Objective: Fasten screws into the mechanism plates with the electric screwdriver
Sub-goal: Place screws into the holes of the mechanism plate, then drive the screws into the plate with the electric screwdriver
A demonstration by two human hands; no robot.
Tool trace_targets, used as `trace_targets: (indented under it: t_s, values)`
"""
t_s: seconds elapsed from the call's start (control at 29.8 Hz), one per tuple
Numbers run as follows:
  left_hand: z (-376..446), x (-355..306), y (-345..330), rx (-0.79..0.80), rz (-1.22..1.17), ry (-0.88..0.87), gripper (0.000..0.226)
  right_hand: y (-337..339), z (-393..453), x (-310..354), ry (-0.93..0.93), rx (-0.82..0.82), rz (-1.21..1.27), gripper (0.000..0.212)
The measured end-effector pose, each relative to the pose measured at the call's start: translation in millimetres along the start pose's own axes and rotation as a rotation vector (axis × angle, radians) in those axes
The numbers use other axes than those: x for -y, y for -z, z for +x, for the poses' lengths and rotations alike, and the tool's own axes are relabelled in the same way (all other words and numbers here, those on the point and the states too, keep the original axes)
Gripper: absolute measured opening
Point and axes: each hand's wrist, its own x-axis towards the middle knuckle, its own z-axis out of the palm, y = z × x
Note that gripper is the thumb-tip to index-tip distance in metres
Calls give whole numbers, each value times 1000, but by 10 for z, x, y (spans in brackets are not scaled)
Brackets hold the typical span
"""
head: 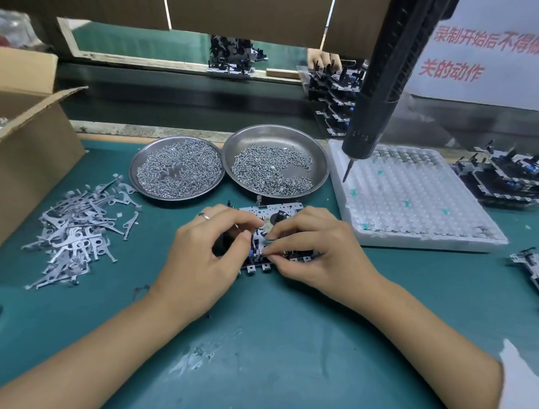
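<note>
Two hands are occupied with a single mechanism plate [272, 232] lying flat on the green mat [268, 343] at the middle of the bench. The left hand [202, 259] is curled over the plate's left part, thumb and forefinger brought together as if a small part were pinched, though what is held cannot be made out. The fingers of the right hand [313, 248] are pinched at the plate's centre, apparently on a small piece being seated; whether it is a screw cannot be told.

The electric screwdriver [377, 91] is left hanging above the white foam tray [416, 204], well apart from both hands, so no driving is under way. Two steel dishes of screws [180, 171] [276, 170] are set just behind the plate, both well stocked. A heap of stamped metal levers [77, 225] is spread to the left beside a cardboard box [28, 147], and finished-looking assemblies [508, 175] are stacked at the right.

The task is judged to be mid-run: this plate is being prepared, with fastening not yet begun on it.
</note>
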Motion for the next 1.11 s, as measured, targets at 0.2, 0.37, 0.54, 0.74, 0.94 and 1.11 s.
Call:
trace_targets:
  t_s: [0.2,0.37,0.54,0.74,0.94,1.11]
  values:
    - [-28,12,-12,94,127,-95,26,35,-5,-10,-20,110,63,13]
    - [-33,25,-32,122,218,-129,40,57,21,16,-144,88,150,17]
    - [-23,46,-44,116,212,-117,40,66,23,27,-172,95,185,15]
    - [-5,52,-67,97,177,-87,32,75,-5,36,-244,105,257,15]
    - [-29,89,-68,105,173,-84,23,186,119,119,-261,-536,142,23]
    - [-6,82,-69,100,145,-76,22,594,623,33,-451,-756,231,74]
